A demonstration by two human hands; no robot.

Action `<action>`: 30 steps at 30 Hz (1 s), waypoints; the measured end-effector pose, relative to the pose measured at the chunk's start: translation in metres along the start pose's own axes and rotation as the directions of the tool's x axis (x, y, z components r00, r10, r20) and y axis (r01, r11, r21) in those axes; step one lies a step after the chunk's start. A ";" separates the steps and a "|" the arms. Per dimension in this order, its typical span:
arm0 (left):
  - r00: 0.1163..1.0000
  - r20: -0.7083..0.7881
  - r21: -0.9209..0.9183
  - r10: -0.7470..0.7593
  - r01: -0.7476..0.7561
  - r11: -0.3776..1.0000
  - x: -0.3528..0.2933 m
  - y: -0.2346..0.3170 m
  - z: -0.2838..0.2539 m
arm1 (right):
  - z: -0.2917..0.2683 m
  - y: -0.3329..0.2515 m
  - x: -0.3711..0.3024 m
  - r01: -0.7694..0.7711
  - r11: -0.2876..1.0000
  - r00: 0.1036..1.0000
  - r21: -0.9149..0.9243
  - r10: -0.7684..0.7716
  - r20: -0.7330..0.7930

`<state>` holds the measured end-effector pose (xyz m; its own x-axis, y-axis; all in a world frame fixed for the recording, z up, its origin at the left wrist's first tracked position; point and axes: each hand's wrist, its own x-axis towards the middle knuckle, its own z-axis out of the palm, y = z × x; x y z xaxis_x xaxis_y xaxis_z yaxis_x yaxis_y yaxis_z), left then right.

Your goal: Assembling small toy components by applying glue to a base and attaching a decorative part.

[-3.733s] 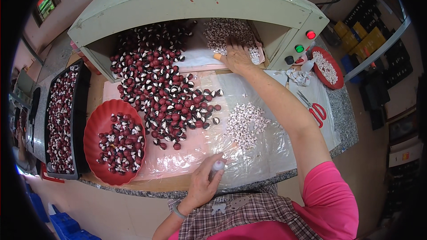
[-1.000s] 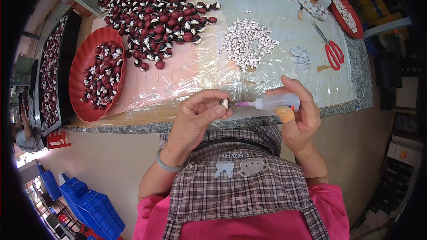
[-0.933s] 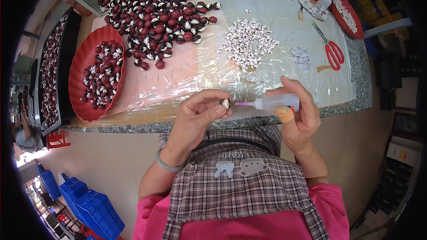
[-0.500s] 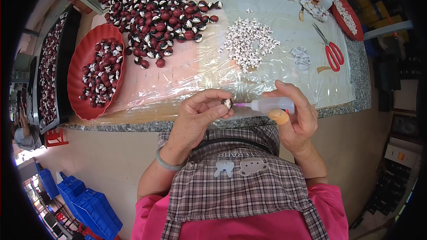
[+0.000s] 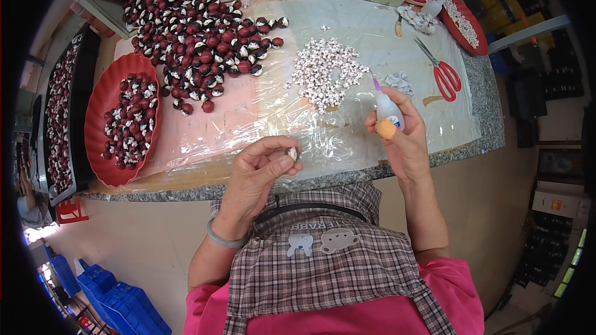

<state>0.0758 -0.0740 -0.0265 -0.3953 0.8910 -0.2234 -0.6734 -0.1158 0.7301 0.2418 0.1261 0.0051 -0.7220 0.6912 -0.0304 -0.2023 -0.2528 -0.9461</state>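
Observation:
Between thumb and fingertips, my left hand (image 5: 259,164) pinches a small round black-and-white piece (image 5: 292,153) above the table's near edge. My right hand (image 5: 406,130) is wrapped round a small clear squeeze bottle (image 5: 389,110) with a purple nozzle, which points up and away from me. An orange cover (image 5: 387,129) sits on the right thumb. Beyond the hands lies a loose pile of small white pieces with dark marks (image 5: 329,71). Farther left spreads a big heap of dark red, black and white balls (image 5: 211,43).
At left, a red scalloped bowl (image 5: 94,127) holds red balls with white pieces on them, beside a black tray (image 5: 87,80) of similar ones. Red-handled scissors (image 5: 447,80), a crumpled white wad (image 5: 399,82) and a red dish (image 5: 478,43) of white pieces lie at right.
The squeeze bottle has swung away from the piece in my left hand, its nozzle turning from pointing left to pointing up. My left hand keeps its pinch. The whole view has shifted slightly.

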 end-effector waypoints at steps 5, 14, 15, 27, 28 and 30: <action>1.000 -0.011 0.026 -0.013 0.013 1.000 0.001 -0.001 0.000 | -0.003 0.016 0.019 -0.173 0.945 0.983 -0.277 0.151 -0.101; 1.000 0.006 -0.009 -0.017 0.018 1.000 0.001 -0.001 -0.002 | 0.009 0.017 0.051 0.280 0.341 0.954 -0.897 -0.203 0.221; 1.000 0.003 -0.009 -0.016 0.016 1.000 0.001 0.000 -0.001 | 0.010 0.016 0.052 0.289 0.313 0.955 -0.905 -0.164 0.248; 0.998 -0.005 0.185 0.066 -0.064 0.981 0.000 0.000 0.010 | 0.039 -0.012 0.015 -0.150 0.862 0.969 -0.485 0.226 0.103; 0.998 -0.009 0.188 0.065 -0.062 0.980 0.000 0.000 0.012 | 0.045 -0.013 0.009 -0.232 0.861 0.952 -0.452 0.296 0.074; 0.996 -0.014 0.232 0.090 -0.084 0.969 -0.002 0.001 0.016 | 0.052 -0.009 -0.001 -0.264 0.898 0.943 -0.353 0.317 0.101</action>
<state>0.0864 -0.0689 -0.0147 -0.4633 0.8705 -0.1658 -0.4743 -0.0855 0.8762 0.2100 0.0927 0.0302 -0.8121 0.5032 -0.2956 0.2421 -0.1704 -0.9552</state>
